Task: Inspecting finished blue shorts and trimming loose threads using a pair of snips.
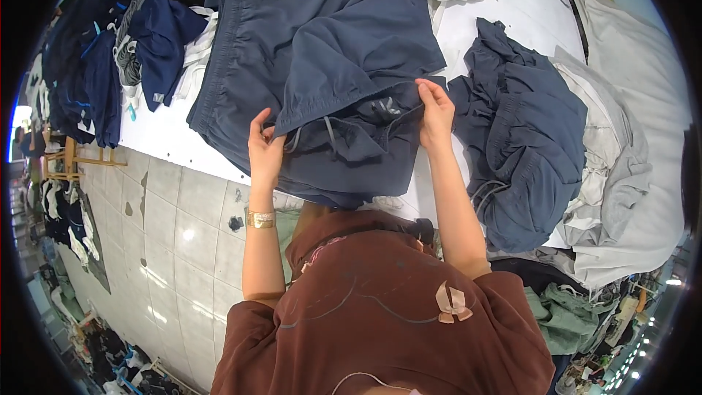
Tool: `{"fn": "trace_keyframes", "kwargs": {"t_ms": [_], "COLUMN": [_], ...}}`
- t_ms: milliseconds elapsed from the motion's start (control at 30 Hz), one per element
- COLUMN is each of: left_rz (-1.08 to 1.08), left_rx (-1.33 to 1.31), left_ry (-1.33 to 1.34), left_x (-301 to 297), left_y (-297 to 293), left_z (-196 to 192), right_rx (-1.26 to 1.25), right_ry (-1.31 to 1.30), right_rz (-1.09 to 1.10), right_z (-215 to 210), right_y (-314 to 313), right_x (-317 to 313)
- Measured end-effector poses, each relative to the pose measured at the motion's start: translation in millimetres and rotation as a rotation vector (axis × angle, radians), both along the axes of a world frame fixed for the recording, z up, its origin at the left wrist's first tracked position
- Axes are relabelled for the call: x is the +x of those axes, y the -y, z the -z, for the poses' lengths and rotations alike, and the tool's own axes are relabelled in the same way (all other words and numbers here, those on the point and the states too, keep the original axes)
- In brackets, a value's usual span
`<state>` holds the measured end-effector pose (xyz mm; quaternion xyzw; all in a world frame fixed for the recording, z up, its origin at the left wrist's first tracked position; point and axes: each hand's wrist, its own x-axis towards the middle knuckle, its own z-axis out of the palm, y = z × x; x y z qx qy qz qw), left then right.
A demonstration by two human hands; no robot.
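Observation:
A pair of dark blue shorts lies toward me with its elastic waistband spread between my two hands. At the waistband's left end, my left hand pinches the edge with its fingers closed. My right hand grips the right end, thumb and fingertips together. Inside the opening a pale drawstring hangs loose and a small light print shows. Underneath is a flat stack of matching dark blue shorts, with gathered waistbands on its left side.
A loose heap of dark blue shorts sits right of the stack on the white table. Grey and white cloth lies beyond it. Navy garments crowd the far left. Below left are a wooden stool and a tiled floor.

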<state>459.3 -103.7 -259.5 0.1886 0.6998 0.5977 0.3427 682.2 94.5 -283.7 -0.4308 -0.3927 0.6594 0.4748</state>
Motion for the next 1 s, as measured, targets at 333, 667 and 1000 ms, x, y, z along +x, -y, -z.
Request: {"fn": "trace_keyframes", "kwargs": {"t_ms": [333, 667, 1000], "left_rz": [0.176, 0.26, 0.415], "left_rx": [-0.295, -0.24, -0.216], "left_ry": [-0.66, -0.939, -0.849], "left_x": [21, 51, 53], "left_y": [-6, -3, 2], "left_z": [-41, -26, -35], "right_rx": [0.094, 0.937, 1.111], "right_ry": [0.234, 0.808, 1.156], "right_rz": [-0.043, 0.013, -0.457], "right_z": [4, -39, -31], "right_y": [4, 48, 109], "right_x": [4, 0, -43]}}
